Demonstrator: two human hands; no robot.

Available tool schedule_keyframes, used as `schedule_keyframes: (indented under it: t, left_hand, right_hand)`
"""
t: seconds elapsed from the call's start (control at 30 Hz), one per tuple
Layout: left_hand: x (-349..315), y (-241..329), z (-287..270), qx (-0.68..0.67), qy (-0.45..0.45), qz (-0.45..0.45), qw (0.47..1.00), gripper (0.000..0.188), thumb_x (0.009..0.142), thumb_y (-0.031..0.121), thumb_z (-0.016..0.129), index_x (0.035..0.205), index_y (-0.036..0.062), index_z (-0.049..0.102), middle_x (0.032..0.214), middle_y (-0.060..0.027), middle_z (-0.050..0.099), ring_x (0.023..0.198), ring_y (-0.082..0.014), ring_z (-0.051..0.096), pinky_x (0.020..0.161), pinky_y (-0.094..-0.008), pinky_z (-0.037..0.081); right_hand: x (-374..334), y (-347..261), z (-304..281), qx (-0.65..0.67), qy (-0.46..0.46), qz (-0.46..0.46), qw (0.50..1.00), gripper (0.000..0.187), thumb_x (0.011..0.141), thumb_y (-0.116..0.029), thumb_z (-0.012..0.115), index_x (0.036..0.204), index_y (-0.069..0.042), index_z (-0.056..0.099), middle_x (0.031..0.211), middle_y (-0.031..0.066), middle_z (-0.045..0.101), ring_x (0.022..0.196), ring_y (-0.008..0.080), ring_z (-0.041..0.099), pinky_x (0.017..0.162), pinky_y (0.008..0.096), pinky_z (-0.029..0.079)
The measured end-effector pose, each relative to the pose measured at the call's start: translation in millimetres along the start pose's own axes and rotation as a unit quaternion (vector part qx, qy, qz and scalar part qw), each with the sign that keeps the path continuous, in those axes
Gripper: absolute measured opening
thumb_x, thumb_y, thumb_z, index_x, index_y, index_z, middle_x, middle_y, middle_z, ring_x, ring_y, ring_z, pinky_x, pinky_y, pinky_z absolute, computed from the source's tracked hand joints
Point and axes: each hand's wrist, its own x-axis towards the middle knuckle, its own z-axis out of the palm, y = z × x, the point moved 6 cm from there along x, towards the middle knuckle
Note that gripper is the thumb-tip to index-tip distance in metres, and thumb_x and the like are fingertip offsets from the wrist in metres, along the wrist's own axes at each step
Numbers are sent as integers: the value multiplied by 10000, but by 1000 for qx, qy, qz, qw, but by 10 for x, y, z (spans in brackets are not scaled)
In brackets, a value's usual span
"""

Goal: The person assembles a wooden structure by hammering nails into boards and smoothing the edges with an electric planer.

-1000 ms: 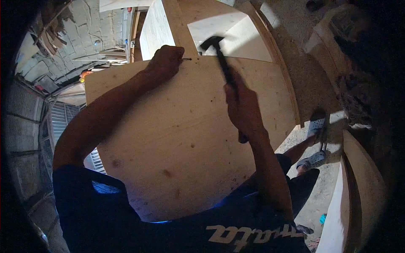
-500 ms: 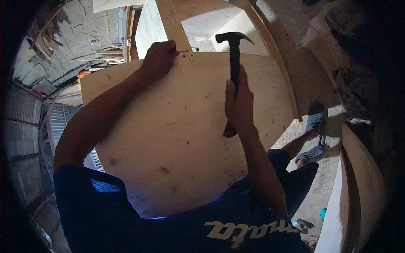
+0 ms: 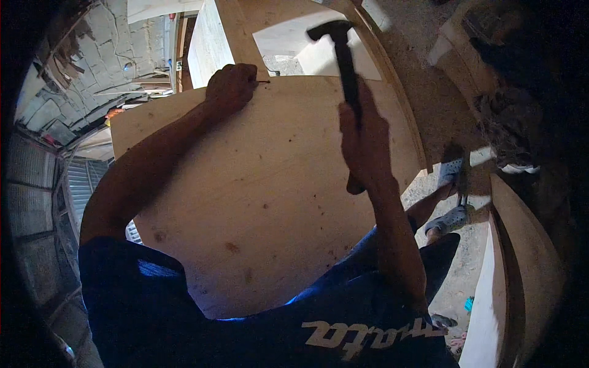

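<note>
A wide, pale plywood panel (image 3: 245, 165) spreads out in front of me. At its far edge my left hand (image 3: 232, 89) is closed, its fingertips around a small, thin nail (image 3: 263, 81) that sticks out to the right, close to the panel. To the right, my right hand (image 3: 366, 141) is wrapped round the dark handle of a claw hammer (image 3: 345, 58). The hammer is held above the panel with its head pointing away from me, apart from the nail. The lower end of its handle shows below my fist.
Beyond the panel stands an open wooden frame with pale boards (image 3: 211, 46). A curved board (image 3: 527, 264) leans at the lower right. Sandalled feet (image 3: 448, 221) stand on the dusty floor. Scrap wood (image 3: 64, 61) lies by a block wall at the far left.
My right hand has moved right with the hammer, and the hammer head has risen and tilted to the left. My left hand stays at the panel's far edge, closed on the nail.
</note>
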Motion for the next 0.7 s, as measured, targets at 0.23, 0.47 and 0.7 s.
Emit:
schedule_keyframes:
  t: [0.23,0.47,0.7]
  left_hand:
    - [-48,62,-71,-13,-19,3,1000,143,946,172,630,905,38,651,896,-156,700,852,-315,689,779,-474,530]
    - [-12,1,-6,-1,-6,9,1000,121,944,129,606,937,14,641,936,-178,695,889,-334,677,798,-473,519]
    - [-4,-64,-41,-83,25,74,993,133,931,140,629,924,7,630,912,-197,682,856,-346,678,788,-483,516]
  right_hand:
    - [29,-298,-205,237,296,-38,925,438,1059,-308,475,1377,-10,509,714,61,592,543,182,604,488,353,474]
    - [-14,284,697,-5,-123,62,990,503,1048,-179,480,1502,-9,347,718,137,594,608,240,621,622,419,519]
    - [-72,263,-8,75,59,51,994,558,1055,-224,490,1540,-13,314,768,129,624,638,200,656,606,352,522]
